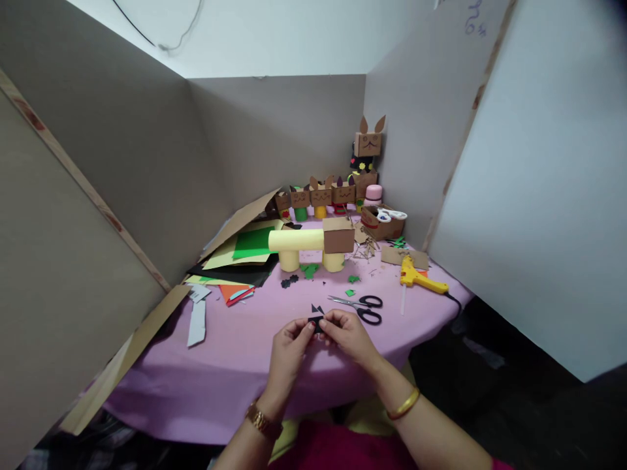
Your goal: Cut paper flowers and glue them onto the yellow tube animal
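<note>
Between my two hands is a small piece of black paper [315,321], pinched at both ends over the front of the table. My left hand [292,339] grips its left side with thumb and fingers. On the other side my right hand [345,331] closes on the paper's right end. Small black paper triangles [314,308] show just beyond my fingertips. Black-handled scissors [362,307] lie to the right of my right hand, blades pointing left. Farther back stands a yellow paper-tube figure [301,239] with a brown cardboard box [337,235] at its right end.
A yellow glue gun [418,277] lies at right. Coloured paper sheets [240,251] are stacked left. Cardboard animal figures [321,194] line the back beside an open box [379,225] with white scissors [392,214]. Green scraps [309,270] dot the purple cloth [235,365]; panels surround the table.
</note>
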The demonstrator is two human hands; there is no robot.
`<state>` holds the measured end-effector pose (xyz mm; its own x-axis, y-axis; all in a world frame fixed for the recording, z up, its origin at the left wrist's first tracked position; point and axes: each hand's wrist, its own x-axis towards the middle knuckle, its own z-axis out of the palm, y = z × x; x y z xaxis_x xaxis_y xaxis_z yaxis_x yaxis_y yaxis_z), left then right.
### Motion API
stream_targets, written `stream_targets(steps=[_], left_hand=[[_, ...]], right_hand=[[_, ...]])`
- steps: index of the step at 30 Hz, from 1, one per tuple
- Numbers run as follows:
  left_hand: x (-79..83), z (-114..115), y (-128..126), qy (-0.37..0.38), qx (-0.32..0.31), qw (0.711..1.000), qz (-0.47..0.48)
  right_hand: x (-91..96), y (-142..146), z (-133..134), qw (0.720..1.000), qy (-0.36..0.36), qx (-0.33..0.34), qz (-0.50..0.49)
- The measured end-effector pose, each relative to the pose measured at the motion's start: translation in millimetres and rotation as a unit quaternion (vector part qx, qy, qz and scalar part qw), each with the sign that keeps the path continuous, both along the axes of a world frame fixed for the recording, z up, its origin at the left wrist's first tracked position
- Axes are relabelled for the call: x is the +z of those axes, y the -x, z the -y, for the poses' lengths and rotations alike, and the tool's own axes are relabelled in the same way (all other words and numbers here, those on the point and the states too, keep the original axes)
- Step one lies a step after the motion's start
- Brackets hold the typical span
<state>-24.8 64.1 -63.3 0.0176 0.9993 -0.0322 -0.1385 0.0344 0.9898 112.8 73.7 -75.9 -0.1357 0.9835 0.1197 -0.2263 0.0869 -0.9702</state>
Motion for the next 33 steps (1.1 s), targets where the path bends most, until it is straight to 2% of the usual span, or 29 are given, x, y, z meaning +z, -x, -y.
stream_targets(steps=[10, 33], left_hand=[[-4.6, -2.9, 1.0, 0.008, 0.006, 1.0, 0.011], [-1.5, -0.7, 0.9, 0.007, 0.01, 1.0, -0.009]], right_hand=[[-2.4, 0.4, -0.6, 1.0, 0.003, 0.0, -0.009], [-0.4, 0.5, -0.2, 1.0, 0.005, -0.003, -0.005]])
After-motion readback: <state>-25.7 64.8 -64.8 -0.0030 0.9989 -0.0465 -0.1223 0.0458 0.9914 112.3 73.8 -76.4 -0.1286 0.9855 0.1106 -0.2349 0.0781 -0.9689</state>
